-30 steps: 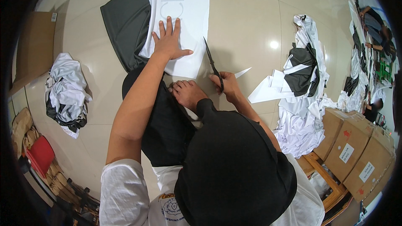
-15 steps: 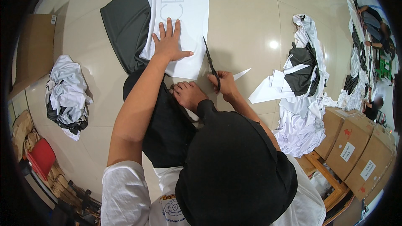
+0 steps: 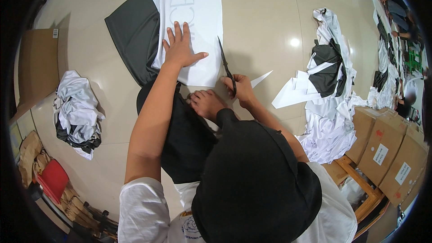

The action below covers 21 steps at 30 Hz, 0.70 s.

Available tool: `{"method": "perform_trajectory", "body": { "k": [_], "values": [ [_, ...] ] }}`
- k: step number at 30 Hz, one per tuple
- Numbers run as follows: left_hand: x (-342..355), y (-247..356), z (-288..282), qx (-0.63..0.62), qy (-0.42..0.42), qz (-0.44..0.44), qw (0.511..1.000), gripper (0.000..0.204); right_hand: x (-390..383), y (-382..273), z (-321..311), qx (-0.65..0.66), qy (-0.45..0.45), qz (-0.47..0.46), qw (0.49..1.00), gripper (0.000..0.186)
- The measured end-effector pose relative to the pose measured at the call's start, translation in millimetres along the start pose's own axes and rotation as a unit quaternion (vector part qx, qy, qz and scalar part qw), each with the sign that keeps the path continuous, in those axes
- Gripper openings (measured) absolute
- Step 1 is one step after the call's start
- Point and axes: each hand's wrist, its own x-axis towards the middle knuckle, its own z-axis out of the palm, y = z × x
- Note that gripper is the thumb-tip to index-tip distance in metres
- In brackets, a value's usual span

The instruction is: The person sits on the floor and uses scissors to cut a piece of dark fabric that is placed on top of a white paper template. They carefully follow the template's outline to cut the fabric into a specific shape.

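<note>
A white cloth panel point(image 3: 204, 22) with faint grey lettering lies on the floor in front of me, joined or overlapped at its left by dark grey cloth point(image 3: 135, 31). My left hand point(image 3: 181, 49) rests flat on the white part, fingers spread and thumb out to the right. Black scissors point(image 3: 226, 63) are gripped in my right hand point(image 3: 239, 89), their blades pointing away from me just beside the panel's right edge; they look closed. A thin pointed white strip point(image 3: 261, 79) lies right of that hand. My bare foot point(image 3: 208, 103) is at the cloth's near edge.
A crumpled white and dark cloth bundle point(image 3: 78, 108) lies at left, near a cardboard box point(image 3: 38, 69) and a red chair point(image 3: 52, 180). At right are a long heap of cloth scraps point(image 3: 326, 126) and cardboard boxes point(image 3: 382, 148). Other people work at the far right.
The view has shifted slightly. My left hand now covers less of the lettering. The scissors stay in my right hand beside the cloth's edge, almost unmoved.
</note>
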Motion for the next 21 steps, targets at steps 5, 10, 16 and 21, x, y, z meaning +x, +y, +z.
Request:
{"method": "perform_trajectory", "body": {
  "k": [5,10,16,21],
  "values": [
    [3.0,-4.5,1.4,-0.003,0.0,0.001,1.0,0.149,6.9,3.8,3.1,0.006,0.002,-0.01,1.0,0.037],
    [0.8,-1.7,-2.7,0.002,-0.01,-0.003,1.0,0.149,3.9,1.0,7.8,0.015,0.004,-0.012,1.0,0.032],
    [0.3,-1.6,-2.6,0.009,-0.01,-0.002,1.0,0.149,-0.3,1.8,16.4,0.019,0.019,0.0,1.0,0.031],
    [0.1,-1.7,-2.1,0.013,-0.011,-0.001,1.0,0.149,2.1,-1.6,21.7,0.014,0.027,-0.001,1.0,0.034]
  ]
}}
